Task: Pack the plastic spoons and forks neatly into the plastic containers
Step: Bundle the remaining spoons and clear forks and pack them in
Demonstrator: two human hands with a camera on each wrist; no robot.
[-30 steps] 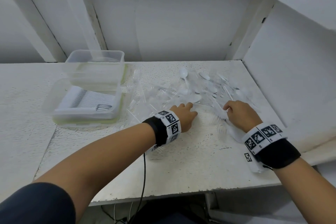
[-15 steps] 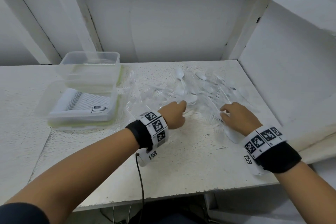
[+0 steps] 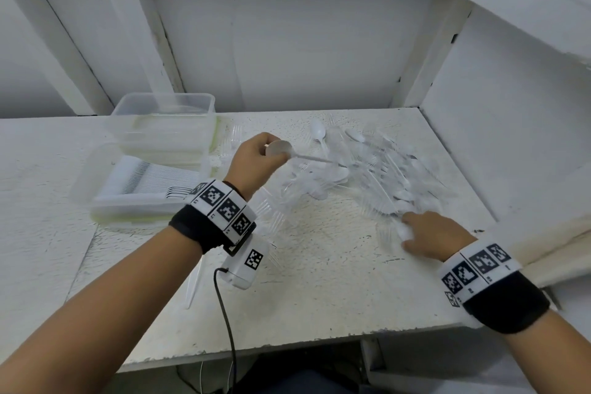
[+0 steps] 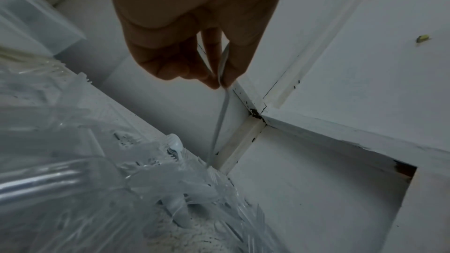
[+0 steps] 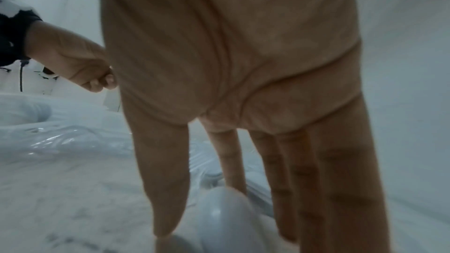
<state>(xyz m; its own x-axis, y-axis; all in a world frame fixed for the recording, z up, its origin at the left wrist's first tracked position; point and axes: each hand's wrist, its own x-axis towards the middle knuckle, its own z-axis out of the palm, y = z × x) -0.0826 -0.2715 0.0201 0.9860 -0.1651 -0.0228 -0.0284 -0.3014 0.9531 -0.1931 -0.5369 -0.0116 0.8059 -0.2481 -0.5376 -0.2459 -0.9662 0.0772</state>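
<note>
My left hand is raised above the white table and pinches a white spoon by its bowl, handle pointing right. In the left wrist view the left hand pinches the spoon, which hangs over the pile. My right hand rests at the near edge of the pile of clear forks and white spoons, thumb and forefinger on a white spoon bowl. A clear container at the left holds forks in a row. A second clear container stands behind it.
Clear forks lie scattered between the containers and the pile, and one piece of cutlery lies near the front under my left forearm. White walls close the table at the back and right. A black cable hangs off the front edge.
My left hand has lifted off the table and moved back and left, carrying a white spoon by its bowl. My right hand has stayed at the pile's near edge.
</note>
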